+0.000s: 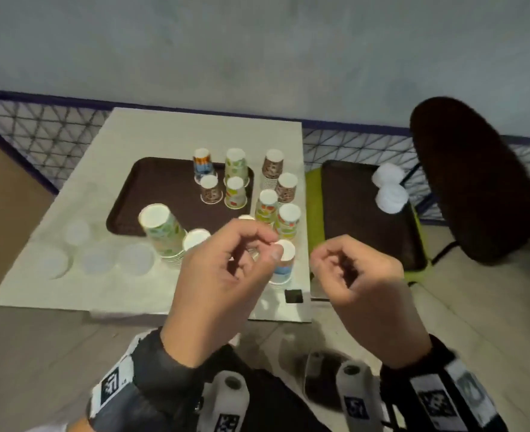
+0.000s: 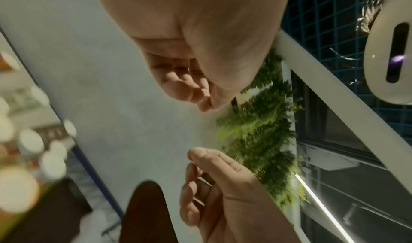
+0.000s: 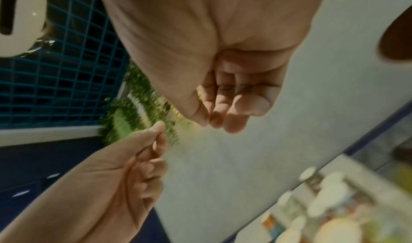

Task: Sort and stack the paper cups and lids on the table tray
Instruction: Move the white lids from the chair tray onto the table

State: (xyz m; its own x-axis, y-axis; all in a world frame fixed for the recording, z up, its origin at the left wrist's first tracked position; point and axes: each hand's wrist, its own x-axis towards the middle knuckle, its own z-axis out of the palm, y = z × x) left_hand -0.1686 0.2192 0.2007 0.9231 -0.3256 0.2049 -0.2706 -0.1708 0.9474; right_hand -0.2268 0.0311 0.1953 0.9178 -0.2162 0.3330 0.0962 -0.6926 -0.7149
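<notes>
Loose lids sit by the table's left edge. The tall cup stack sits at the brown tray's front edge. Left hand hovers nearest it, fingers curled and empty. Right hand, past the table's right edge, is curled and empty too.

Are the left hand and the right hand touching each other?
Apart. The head view shows the left hand and right hand raised side by side, with table edge and floor visible between them.
</notes>
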